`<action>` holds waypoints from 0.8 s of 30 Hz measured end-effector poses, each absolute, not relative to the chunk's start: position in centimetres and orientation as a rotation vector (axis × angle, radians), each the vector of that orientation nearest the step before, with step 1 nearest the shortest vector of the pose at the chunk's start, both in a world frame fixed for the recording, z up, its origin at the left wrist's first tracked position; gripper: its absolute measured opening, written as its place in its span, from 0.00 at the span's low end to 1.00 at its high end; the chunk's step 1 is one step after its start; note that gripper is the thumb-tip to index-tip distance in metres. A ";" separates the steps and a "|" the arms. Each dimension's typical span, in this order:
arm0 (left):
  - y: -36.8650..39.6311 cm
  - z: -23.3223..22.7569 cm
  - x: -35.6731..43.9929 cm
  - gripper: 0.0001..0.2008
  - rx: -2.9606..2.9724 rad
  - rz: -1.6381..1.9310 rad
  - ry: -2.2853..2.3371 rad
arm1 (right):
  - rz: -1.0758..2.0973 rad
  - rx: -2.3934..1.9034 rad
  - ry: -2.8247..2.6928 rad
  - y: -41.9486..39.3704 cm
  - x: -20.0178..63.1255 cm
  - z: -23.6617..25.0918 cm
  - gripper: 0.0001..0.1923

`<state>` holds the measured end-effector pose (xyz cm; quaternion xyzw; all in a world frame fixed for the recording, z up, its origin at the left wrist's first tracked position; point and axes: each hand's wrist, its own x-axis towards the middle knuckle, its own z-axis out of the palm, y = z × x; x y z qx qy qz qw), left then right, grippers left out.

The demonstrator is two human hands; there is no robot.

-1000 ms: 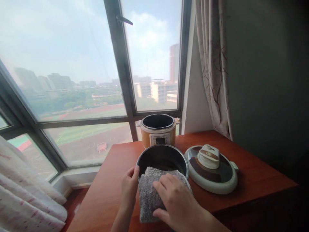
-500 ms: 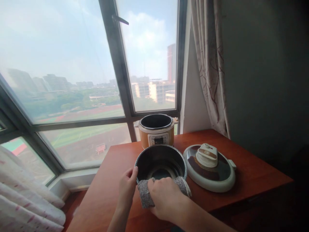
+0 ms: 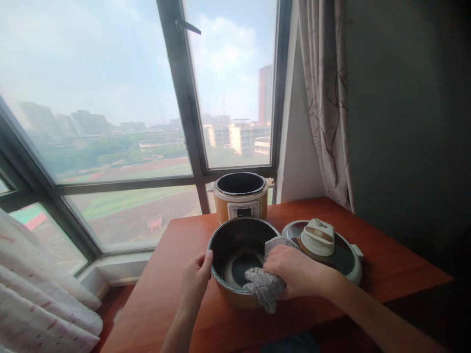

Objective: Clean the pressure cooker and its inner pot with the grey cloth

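A dark-lined inner pot [image 3: 230, 260] sits on the table in front of me, its mouth tilted a little towards me. My left hand [image 3: 198, 274] grips its left rim, thumb on the edge. On the right side of the rim, my right hand [image 3: 290, 269] is closed around a grey cloth [image 3: 265, 287], which is draped over the edge and hangs partly inside and partly outside. Behind the pot stands the yellow and white pressure cooker body [image 3: 241, 198], uncovered, with a control panel on its front. Its round lid [image 3: 320, 242] lies to the right, partly hidden behind my right hand and forearm.
The reddish-brown wooden table [image 3: 158, 279] reaches up to the large window [image 3: 121, 122]. A patterned curtain [image 3: 327, 108] hangs at the right of the window, and a white curtain [image 3: 40, 294] at the lower left.
My right hand has moved with the cloth from the pot's near rim round to its right side. The left hand stays on the left rim. The view has shifted slightly.
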<state>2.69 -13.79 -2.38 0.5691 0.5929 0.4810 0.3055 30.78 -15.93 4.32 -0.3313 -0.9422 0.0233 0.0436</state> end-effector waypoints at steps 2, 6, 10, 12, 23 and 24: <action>-13.8 -2.3 2.7 0.27 1.523 1.275 1.586 | 0.073 -1.027 -2.849 -15.9 31.0 4.1 0.13; -14.5 -1.5 2.4 0.25 1.631 1.297 1.909 | 0.101 -1.108 -2.816 -16.8 30.1 4.0 0.14; -17.1 -0.4 2.8 0.17 2.012 1.435 1.940 | 0.132 -1.155 -2.814 -18.1 28.1 4.5 0.17; -18.7 0.0 3.3 0.14 2.299 1.434 1.680 | 0.160 -1.168 -2.798 -18.8 26.7 4.6 0.17; -19.6 -1.0 2.9 0.14 2.526 1.358 1.749 | 0.090 -1.146 -2.732 -19.9 22.9 3.5 0.16; -19.5 -1.2 2.9 0.14 2.534 1.362 1.761 | 0.096 -1.141 -2.750 -19.7 23.5 3.6 0.16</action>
